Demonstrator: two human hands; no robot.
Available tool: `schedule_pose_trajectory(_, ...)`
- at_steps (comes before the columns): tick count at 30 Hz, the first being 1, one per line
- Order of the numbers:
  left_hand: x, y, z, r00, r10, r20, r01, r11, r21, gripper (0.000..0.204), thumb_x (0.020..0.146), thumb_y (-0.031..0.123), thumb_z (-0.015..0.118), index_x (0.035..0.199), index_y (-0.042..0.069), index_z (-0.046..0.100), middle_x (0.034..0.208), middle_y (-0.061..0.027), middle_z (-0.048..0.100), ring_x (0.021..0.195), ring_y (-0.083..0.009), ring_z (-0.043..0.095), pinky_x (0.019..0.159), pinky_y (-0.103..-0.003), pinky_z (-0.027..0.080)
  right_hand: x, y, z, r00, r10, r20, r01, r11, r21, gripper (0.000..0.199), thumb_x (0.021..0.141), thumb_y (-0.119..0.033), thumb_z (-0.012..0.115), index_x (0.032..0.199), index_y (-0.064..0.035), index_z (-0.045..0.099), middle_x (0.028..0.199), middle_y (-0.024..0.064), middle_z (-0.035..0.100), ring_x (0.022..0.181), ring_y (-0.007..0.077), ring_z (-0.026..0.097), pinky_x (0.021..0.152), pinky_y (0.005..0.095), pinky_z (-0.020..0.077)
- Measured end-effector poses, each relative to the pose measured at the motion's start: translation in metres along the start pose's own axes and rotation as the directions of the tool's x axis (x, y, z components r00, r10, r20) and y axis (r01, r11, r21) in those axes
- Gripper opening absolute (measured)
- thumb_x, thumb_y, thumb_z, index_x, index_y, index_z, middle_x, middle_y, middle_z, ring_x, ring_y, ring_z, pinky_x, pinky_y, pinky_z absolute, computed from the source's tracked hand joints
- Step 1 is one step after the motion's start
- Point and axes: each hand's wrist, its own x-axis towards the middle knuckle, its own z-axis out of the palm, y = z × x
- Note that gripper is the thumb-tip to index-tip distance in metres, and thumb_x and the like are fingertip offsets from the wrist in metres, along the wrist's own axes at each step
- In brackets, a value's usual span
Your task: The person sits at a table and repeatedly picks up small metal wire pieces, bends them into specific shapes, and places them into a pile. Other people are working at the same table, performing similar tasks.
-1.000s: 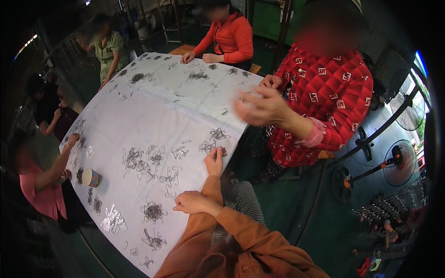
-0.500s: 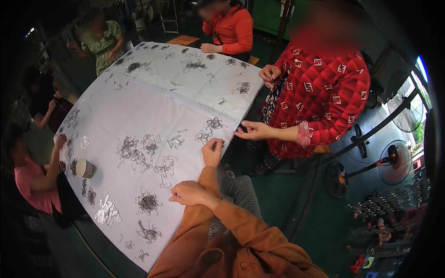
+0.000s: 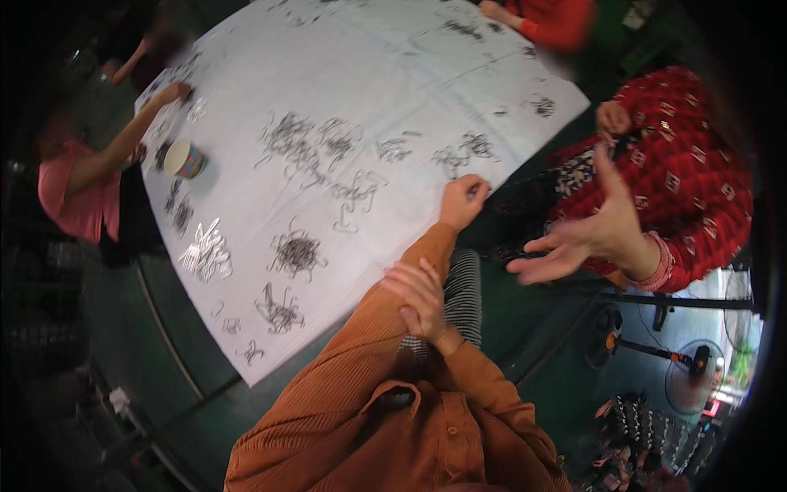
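Observation:
My left hand rests at the table's right edge, fingers curled closed; a small dark bit shows between them, too small to name. My right hand lies across my left forearm with its fingers stretched over the brown corduroy sleeve, and is slightly blurred. Nothing shows in its fingers. Near my left hand are a small pile of dark bent wire hooks and looser wire pieces. Further left lie a bigger tangle of hooks and a round pile of the same.
A white-covered table spreads ahead. On its left stand a paper cup and a pile of shiny metal strips. A co-worker in red patterned clothing reaches an open hand close on my right. Other people sit around; fans stand at right.
The view has shifted, with the table now higher in it. My right hand has gone from curled to spread over my left sleeve. The red-sleeved co-worker's hand has left the table edge and opened.

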Motion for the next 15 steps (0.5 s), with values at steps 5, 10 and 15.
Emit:
schedule_pose_trajectory(5, 0.000, -0.002, -0.015, 0.979, -0.123, 0.164, 0.147, 0.978, -0.146, 0.015, 0.088, 0.011, 0.060, 0.089, -0.002, 0.068, 0.079, -0.0087, 0.068, 0.072, -0.0129, 0.063, 0.067, -0.026, 0.051, 0.014, 0.007, 0.025, 0.998, -0.035, -0.043, 0.034, 0.999, -0.036, 0.031, 0.093, -0.027, 0.050, 0.106, -0.0056, 0.067, 0.108, 0.0101, 0.065, 0.106, 0.0265, 0.060, 0.105, 0.0438, 0.0340)
schedule_pose_trajectory(10, -0.012, 0.010, -0.033, 0.960, -0.106, 0.259, 0.174, 0.951, -0.257, 0.017, 0.092, 0.012, 0.060, 0.091, -0.003, 0.067, 0.082, -0.0074, 0.068, 0.073, -0.0116, 0.063, 0.070, -0.025, 0.052, 0.032, -0.005, 0.027, 1.000, -0.014, -0.024, 0.017, 0.988, 0.152, 0.012, 0.084, -0.007, 0.059, 0.091, -0.0034, 0.068, 0.091, 0.0097, 0.067, 0.090, 0.0266, 0.064, 0.088, 0.0380, 0.0472)
schedule_pose_trajectory(15, -0.011, 0.005, -0.017, 0.965, -0.138, 0.225, 0.204, 0.931, -0.303, 0.015, 0.093, 0.009, 0.058, 0.091, -0.002, 0.068, 0.082, -0.0065, 0.069, 0.071, -0.0110, 0.063, 0.067, -0.025, 0.052, 0.128, 0.056, 0.009, 0.972, 0.025, -0.232, -0.047, 0.995, -0.088, 0.011, 0.084, -0.005, 0.061, 0.092, -0.0022, 0.067, 0.089, 0.0117, 0.066, 0.084, 0.0313, 0.061, 0.073, 0.0385, 0.0493)
